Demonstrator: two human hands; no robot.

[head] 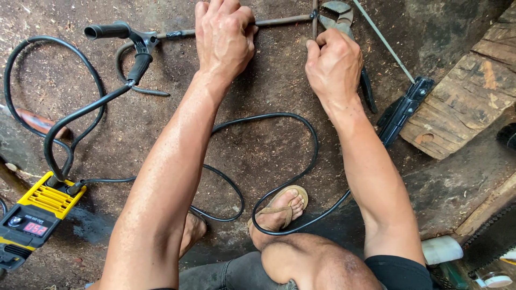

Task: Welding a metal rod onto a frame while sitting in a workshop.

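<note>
While pinning the horizontal rod [282,21] with left hand [223,37] clamped around it, at the floor's [258,145] far edge, keep right hand [333,67], fingers pinched on the upright rod [314,16], steady at the crossing.

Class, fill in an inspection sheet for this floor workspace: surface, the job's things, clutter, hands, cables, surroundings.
Surface: dirty floor strewn with sawdust.
Job's things: thin metal rod lying crosswise; pliers at its joint with a second rod.
Clutter: white container at lower right.
Hands: left hand presses on the rod; right hand grips by the pliers.
Cables: black cable loops round the sandalled foot; thicker leads run to the yellow welding machine.
Surroundings: wooden block at right; black clamp beside it.
</note>
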